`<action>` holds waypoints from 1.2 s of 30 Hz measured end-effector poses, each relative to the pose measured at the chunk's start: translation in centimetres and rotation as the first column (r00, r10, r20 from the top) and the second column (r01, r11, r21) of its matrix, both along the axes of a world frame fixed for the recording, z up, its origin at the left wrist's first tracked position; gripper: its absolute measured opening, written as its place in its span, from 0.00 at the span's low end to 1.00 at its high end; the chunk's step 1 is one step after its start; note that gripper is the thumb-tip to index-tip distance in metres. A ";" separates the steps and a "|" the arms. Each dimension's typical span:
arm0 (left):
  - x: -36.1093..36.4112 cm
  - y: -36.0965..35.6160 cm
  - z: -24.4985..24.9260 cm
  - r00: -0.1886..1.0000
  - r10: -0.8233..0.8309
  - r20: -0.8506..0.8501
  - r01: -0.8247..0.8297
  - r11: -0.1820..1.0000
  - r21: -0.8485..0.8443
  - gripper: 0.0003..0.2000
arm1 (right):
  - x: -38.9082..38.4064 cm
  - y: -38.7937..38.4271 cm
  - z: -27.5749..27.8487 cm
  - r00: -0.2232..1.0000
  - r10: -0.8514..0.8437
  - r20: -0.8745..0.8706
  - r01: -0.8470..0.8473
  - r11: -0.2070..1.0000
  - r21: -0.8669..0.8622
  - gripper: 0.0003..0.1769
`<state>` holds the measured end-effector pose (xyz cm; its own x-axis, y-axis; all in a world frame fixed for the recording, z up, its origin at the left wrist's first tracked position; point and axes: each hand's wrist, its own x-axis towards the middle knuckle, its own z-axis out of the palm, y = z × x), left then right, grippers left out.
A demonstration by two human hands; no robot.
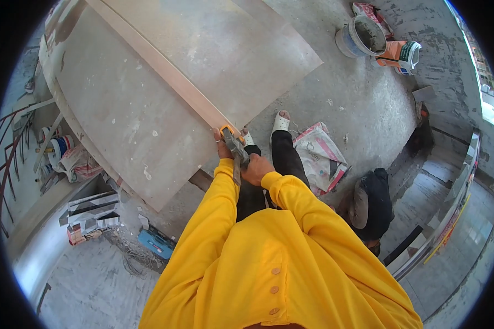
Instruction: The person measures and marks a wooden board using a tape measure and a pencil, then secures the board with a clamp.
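Note:
A clamp point(233, 141) with orange pads and a dark grey body sits at the near end of a long wooden strip point(167, 74). The strip lies across large thin boards point(101, 118). My left hand point(222, 147) is closed about the clamp by its orange jaw, close to the strip's end; some of its fingers are hidden. Just to the right, my right hand point(256, 169) wraps round the clamp's grip. Below both hands are my legs in dark trousers and white perforated shoes point(281, 122).
A crumpled sack point(320, 156) lies right of my feet. Behind it stand a bucket point(362, 37) and an orange bag point(399, 56). A person in dark clothes point(376, 200) crouches at right. A blue toolbox-like case point(156, 243) and stacked offcuts point(93, 215) are at lower left.

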<state>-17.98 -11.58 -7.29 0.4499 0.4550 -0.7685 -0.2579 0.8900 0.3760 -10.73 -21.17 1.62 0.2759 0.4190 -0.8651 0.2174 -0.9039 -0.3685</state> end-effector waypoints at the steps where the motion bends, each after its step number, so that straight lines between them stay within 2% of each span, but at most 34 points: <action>1: -0.3 0.0 -0.3 1.000 -0.009 0.001 0.009 1.000 -0.001 0.34 | -0.5 0.0 -0.1 1.000 -0.006 0.005 0.006 1.000 0.010 0.33; 4: -0.9 0.4 -1.4 0.999 -0.053 0.003 0.053 0.998 -0.018 0.34 | -1.0 -0.3 -0.4 1.000 -0.030 -0.003 0.030 0.998 0.048 0.40; 5: -0.4 0.9 -1.6 0.997 -0.079 0.022 0.080 0.997 -0.020 0.34 | -1.9 -0.5 -1.1 0.994 0.000 0.109 -0.010 0.996 0.091 0.43; 6: -0.4 1.1 -1.6 0.994 -0.107 0.028 0.108 0.994 -0.021 0.34 | -1.0 0.1 -0.8 0.999 0.044 0.004 -0.045 0.996 0.081 0.43; 8: 1.1 1.1 -1.8 0.984 -0.172 0.053 0.173 0.984 -0.029 0.34 | -1.4 -0.4 -1.3 0.997 -0.076 -0.035 0.079 0.990 0.115 0.39; 9: 1.3 0.9 -1.7 0.979 -0.198 0.052 0.200 0.979 -0.035 0.34 | -1.6 -0.4 -1.0 0.994 -0.108 0.012 0.105 0.982 0.159 0.37; 12: 0.2 0.9 -1.7 0.964 -0.265 0.032 0.266 0.963 -0.036 0.34 | -0.9 -0.1 0.8 0.994 -0.093 -0.057 0.103 0.972 0.210 0.28; 14: -0.4 1.0 -1.8 0.957 -0.290 0.026 0.291 0.956 -0.041 0.34 | -1.3 0.5 -0.3 0.999 0.024 -0.028 -0.021 0.995 0.098 0.30; 15: -0.3 1.2 -2.1 0.949 -0.314 0.011 0.314 0.948 -0.040 0.34 | -1.4 0.7 -0.4 1.000 0.003 -0.008 -0.002 0.995 0.101 0.30; 17: -1.2 1.4 -2.5 0.941 -0.340 -0.008 0.339 0.940 -0.047 0.34 | -1.5 0.8 -0.4 0.998 0.062 0.007 -0.063 0.992 0.109 0.28; 21: -1.8 1.6 -3.3 0.931 -0.364 -0.029 0.362 0.931 -0.050 0.35 | -1.4 0.9 -0.6 0.999 0.033 -0.010 -0.033 0.998 0.055 0.27; 26: -1.8 1.7 -3.8 0.925 -0.379 -0.041 0.376 0.925 -0.057 0.35 | -1.2 0.8 0.0 0.997 0.068 0.037 -0.071 0.991 0.113 0.29; 29: -2.2 1.5 -4.1 0.925 -0.377 -0.048 0.374 0.925 -0.062 0.35 | -1.2 0.8 -0.8 0.995 0.098 0.014 -0.099 0.979 0.176 0.31; 31: -2.6 1.4 -4.4 0.927 -0.370 -0.057 0.365 0.928 -0.076 0.35 | -1.1 0.8 -1.9 0.993 0.084 -0.082 -0.068 0.982 0.177 0.33; 36: -4.2 0.4 -4.8 0.932 -0.353 -0.079 0.346 0.934 -0.092 0.35 | -0.8 0.4 -0.6 0.992 0.106 -0.065 -0.096 0.985 0.140 0.34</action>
